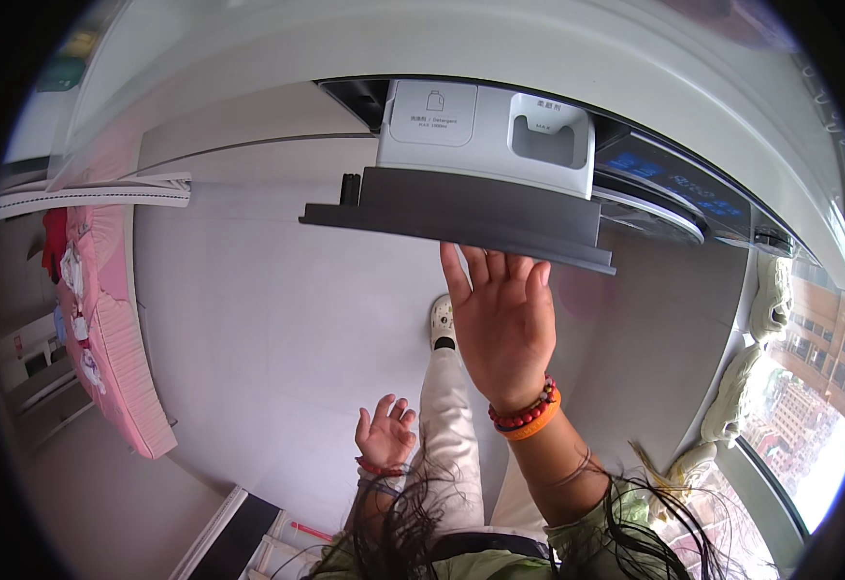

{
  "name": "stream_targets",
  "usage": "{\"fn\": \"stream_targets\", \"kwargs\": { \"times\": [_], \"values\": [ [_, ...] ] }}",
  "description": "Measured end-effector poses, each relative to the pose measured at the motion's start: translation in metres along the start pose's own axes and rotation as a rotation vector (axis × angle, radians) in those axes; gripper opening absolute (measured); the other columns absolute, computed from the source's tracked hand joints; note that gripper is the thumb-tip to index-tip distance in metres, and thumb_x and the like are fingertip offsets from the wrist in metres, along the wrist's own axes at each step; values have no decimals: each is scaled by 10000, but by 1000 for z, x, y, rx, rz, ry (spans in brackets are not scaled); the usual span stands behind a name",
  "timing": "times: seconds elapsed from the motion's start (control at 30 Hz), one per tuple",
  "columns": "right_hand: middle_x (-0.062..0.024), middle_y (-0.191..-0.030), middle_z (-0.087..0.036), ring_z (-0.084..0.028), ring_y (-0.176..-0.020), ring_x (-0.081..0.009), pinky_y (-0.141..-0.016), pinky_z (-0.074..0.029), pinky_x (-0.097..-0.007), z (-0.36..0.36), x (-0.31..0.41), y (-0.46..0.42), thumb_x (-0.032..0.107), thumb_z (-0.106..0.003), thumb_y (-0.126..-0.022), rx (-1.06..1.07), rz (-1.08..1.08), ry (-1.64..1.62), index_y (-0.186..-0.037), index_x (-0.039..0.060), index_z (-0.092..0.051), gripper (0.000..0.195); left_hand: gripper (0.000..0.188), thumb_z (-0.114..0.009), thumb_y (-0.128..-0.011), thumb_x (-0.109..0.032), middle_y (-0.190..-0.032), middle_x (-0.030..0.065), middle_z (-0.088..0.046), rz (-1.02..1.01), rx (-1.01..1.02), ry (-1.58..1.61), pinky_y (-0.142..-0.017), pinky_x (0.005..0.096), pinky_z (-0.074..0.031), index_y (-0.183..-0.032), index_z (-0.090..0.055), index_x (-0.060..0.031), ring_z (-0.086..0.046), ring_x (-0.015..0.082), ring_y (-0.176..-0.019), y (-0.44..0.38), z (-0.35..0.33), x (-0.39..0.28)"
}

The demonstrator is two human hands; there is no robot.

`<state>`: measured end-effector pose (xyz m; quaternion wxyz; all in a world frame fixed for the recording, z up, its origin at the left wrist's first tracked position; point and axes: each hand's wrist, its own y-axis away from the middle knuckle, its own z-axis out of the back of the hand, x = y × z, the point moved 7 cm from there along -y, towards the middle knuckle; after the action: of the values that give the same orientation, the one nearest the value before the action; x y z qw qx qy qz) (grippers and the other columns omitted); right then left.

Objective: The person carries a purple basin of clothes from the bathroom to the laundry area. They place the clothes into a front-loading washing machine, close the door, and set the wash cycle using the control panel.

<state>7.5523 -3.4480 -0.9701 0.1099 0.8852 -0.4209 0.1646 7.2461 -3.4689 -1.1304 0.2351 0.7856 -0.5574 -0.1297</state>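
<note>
A washing machine's detergent drawer (480, 138) is pulled out from the machine, its white top showing a lidded detergent section and a softener opening. Palm up, my right hand (502, 319) reaches to the underside of the drawer's dark grey front (466, 217); its fingertips go out of sight beneath the lower edge, so whether they grip it is hidden. Red beads and an orange band circle that wrist. My left hand (387, 435) hangs lower down beside my leg, fingers apart and holding nothing. Right of the drawer are the lit control panel (672, 185) and part of the round door (647, 217).
A white worktop (466, 43) runs above the machine. At the left stands a pink pleated cover (114, 348) with small cloth items on it. White shoes (771, 297) line the window sill at the right. My foot in a white clog (442, 319) is on the grey floor.
</note>
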Motion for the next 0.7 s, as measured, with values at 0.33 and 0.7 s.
{"fn": "stream_targets", "kwargs": {
  "times": [0.33, 0.7],
  "values": [
    [7, -1403, -475, -386, -1325, -191, -1133, -245, -428, 5, 0, -8, 395, -421, -972, -59, -11, -58, -1338, 180, -493, 430, 543, -413, -960, -518, -1230, 104, -537, 90, -166, -74, -758, 435, -548, -1281, -506, -90, -529, 283, -1099, -56, -31, -51],
    [-7, -1340, -526, -450, -1268, -208, -1102, -286, -430, 24, -12, 14, 358, -621, -890, -247, -98, -124, -1295, 159, -545, 458, 512, -443, -958, -468, -1396, 62, -485, 148, -132, -83, -795, 470, -539, -1354, -483, -145, -505, 293, -1216, -86, -19, -62]
  ]
}}
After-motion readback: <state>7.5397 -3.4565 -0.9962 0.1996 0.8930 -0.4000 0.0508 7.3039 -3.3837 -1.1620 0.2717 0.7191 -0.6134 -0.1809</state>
